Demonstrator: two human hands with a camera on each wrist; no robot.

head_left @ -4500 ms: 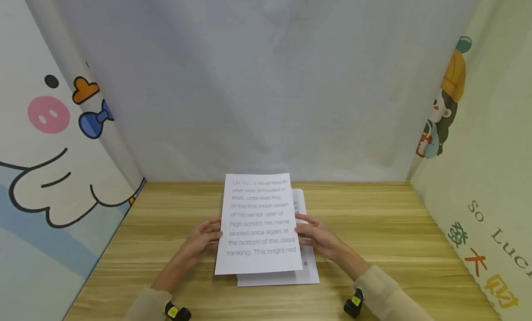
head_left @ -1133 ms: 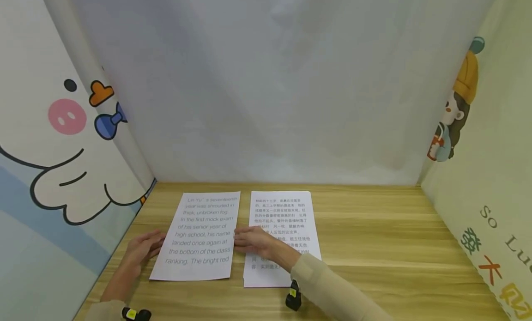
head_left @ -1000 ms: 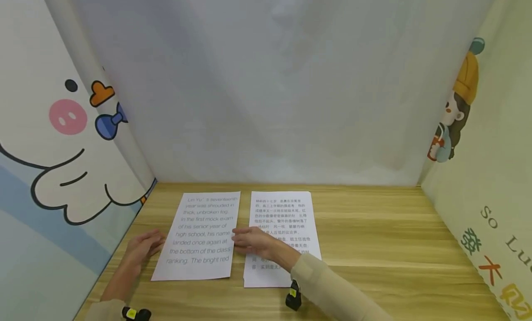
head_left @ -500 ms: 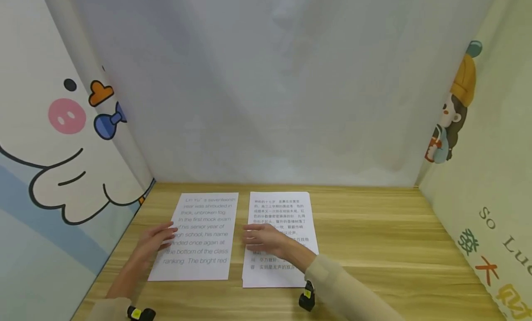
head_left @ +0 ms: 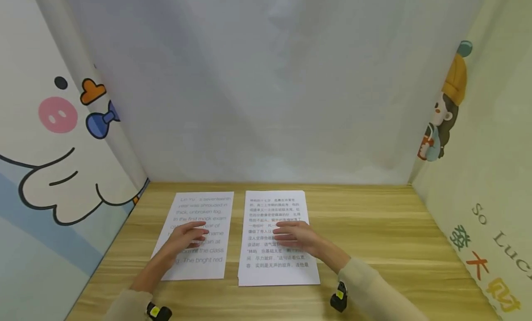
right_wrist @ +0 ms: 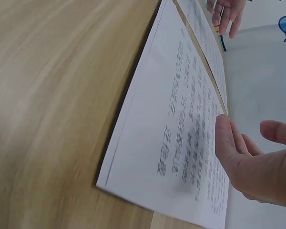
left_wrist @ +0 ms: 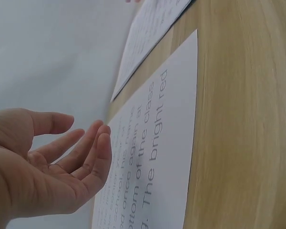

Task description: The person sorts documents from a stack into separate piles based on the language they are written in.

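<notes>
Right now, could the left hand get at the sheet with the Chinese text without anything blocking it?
Probably yes. The left hand is over the English sheet; the Chinese sheet lies just beside it, across a narrow strip of bare table. Only the right hand over its middle might crowd it.

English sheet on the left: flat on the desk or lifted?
Flat. The English sheet lies spread on the desk, no edge raised in the wrist view; the left hand is over it, fingers straight.

1. The left sheet (head_left: 195, 235) carries large English print: "year was shrouded in thick, unbroken fog", "In the first mock exam", ending "The bright red" (middle lines are hidden under a hand).
2. The right sheet (head_left: 276, 238) holds Chinese text, too small to read.
3. The right wall panel (head_left: 494, 228) reads "So Luc", beside coloured Chinese characters.
</notes>
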